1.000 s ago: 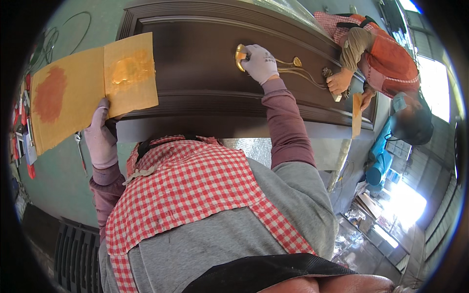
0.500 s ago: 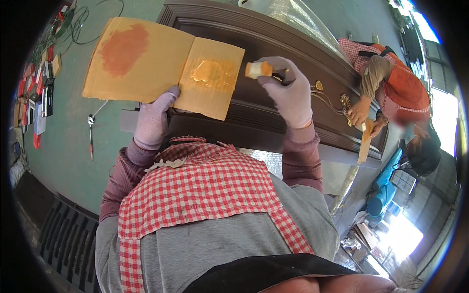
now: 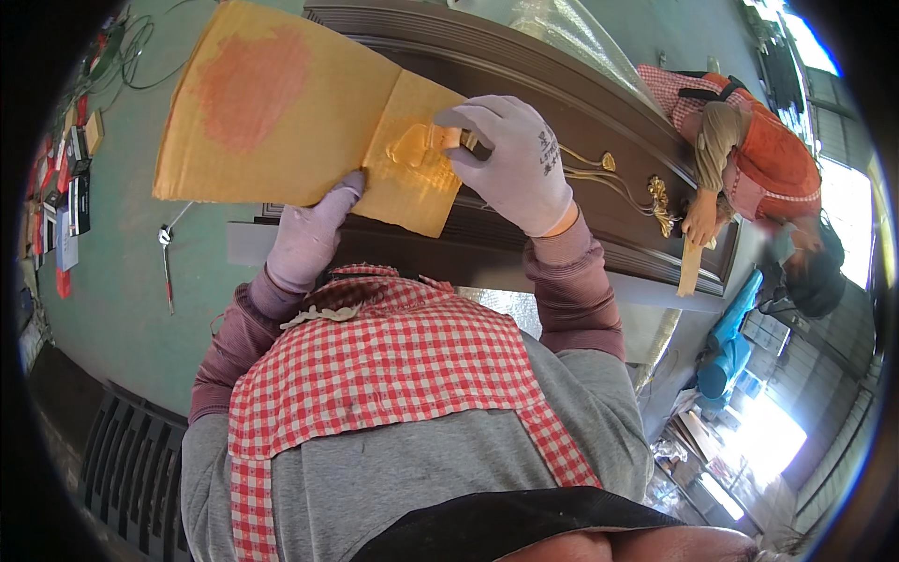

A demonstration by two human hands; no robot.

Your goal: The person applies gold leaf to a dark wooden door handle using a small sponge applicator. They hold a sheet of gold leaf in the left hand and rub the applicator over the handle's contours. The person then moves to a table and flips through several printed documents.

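Note:
My left hand (image 3: 311, 232), in a pale lilac glove, is closed on the lower edge of a folded piece of cardboard (image 3: 346, 112), thumb on top. A faded red patch (image 3: 253, 86) covers much of its larger panel. Wet gold paint (image 3: 408, 148) pools on the smaller panel. My right hand (image 3: 513, 161), gloved the same way, pinches a small white sponge piece (image 3: 449, 139) stained gold-orange. The sponge meets the paint area and lies mostly behind my fingers. Beneath the cardboard is a dark brown moulded panel (image 3: 599, 140) with gold ornaments (image 3: 660, 201).
At the right a co-worker (image 3: 773, 164) in an orange top leans over the panel's end, holding a cardboard strip (image 3: 690, 270). A hammer-like tool (image 3: 168, 253) lies on the green floor. Boxes (image 3: 77, 192) and cables line the left. A black slatted crate (image 3: 131, 468) stands lower left.
My right hand has moved left and brought the sponge onto the gold paint. The cardboard has shifted upward and tilted slightly. The co-worker's hand and strip have moved a little.

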